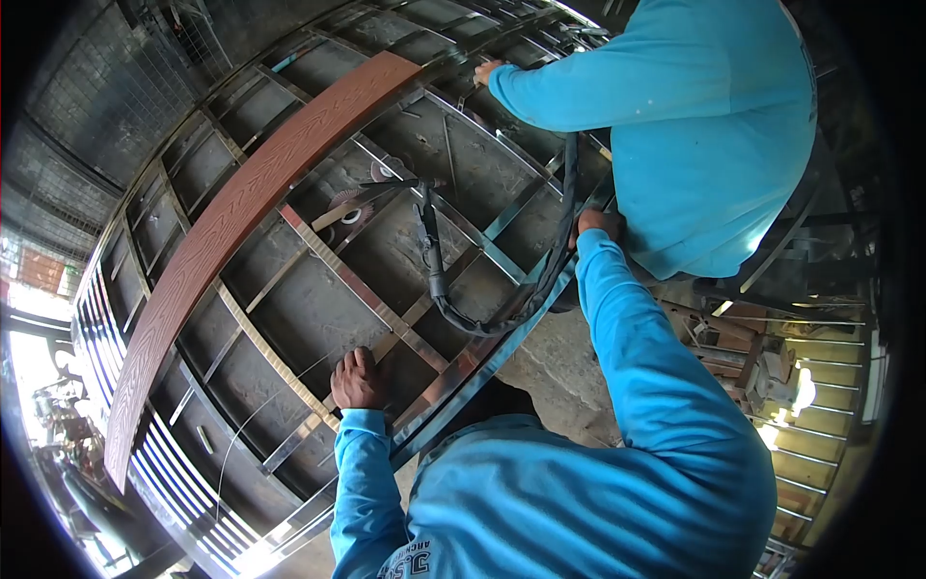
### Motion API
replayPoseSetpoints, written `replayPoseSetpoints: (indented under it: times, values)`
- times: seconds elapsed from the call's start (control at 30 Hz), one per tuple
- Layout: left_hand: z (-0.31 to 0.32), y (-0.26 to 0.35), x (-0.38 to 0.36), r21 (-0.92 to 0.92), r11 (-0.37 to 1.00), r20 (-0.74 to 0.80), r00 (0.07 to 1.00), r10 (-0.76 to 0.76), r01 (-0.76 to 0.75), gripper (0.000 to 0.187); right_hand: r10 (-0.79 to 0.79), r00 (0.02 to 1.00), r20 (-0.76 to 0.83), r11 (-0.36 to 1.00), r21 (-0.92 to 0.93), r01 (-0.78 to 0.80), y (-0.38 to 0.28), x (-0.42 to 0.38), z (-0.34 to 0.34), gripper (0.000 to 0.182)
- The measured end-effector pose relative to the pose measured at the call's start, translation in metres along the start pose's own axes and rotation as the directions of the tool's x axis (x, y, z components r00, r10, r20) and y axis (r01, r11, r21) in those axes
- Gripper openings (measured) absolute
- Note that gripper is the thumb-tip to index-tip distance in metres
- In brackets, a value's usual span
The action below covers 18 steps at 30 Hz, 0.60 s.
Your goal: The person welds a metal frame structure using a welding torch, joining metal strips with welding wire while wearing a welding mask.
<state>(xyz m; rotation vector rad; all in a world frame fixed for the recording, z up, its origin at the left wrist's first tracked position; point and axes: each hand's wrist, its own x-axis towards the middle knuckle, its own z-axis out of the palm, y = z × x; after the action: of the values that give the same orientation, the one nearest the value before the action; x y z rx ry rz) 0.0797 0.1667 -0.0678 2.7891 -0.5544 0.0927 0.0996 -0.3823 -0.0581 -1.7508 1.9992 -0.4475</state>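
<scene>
My left hand [357, 380] rests on the metal frame [359, 285] near its front edge, fingers bent; whether it grips a bar cannot be made out. My right hand [599, 225] is at the frame's near edge, beside a thick black cable [569, 183], its fingers closed and mostly hidden. A black torch [434, 256] on that cable lies across the bars between my hands. Beyond them, a long reddish-brown wood-grain board [246, 198] lies over the frame. Round discs [349, 207] are seen between the bars.
A co-worker in a blue shirt [714, 125] stands at the right, close to my right hand, with one hand [487, 72] on the frame's far part. Metal stock and a yellowish rack [820, 386] are at the lower right. Wire mesh [87, 96] stands at the far left.
</scene>
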Motion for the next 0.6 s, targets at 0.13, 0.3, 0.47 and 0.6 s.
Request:
replayPoseSetpoints:
  times: [0.13,0.3,0.47,0.6]
  values:
    - [-0.0001,-0.0005,-0.0006,0.023,1.0,0.024,1.0,0.005,-0.005,0.041,0.003,1.0,-0.001,1.0,-0.002,-0.003,0.0011,0.0009,-0.0007,0.062]
    - [0.0088,-0.0049,-0.0014,0.031,0.999,-0.012,0.999,0.035,-0.034,0.039,0.009,1.0,-0.006,1.0,0.005,-0.009,0.0024,0.0014,0.0008,0.061]
    - [0.0039,-0.0037,-0.0015,0.041,0.999,-0.007,0.999,0.034,-0.034,0.04,0.02,1.0,-0.005,1.0,0.017,-0.02,0.0013,0.0017,0.0033,0.06]
    - [0.007,-0.0059,-0.0026,0.052,0.998,0.01,1.0,0.029,-0.03,0.042,0.029,1.0,-0.003,0.999,0.021,-0.029,0.0035,0.0039,0.0047,0.059]
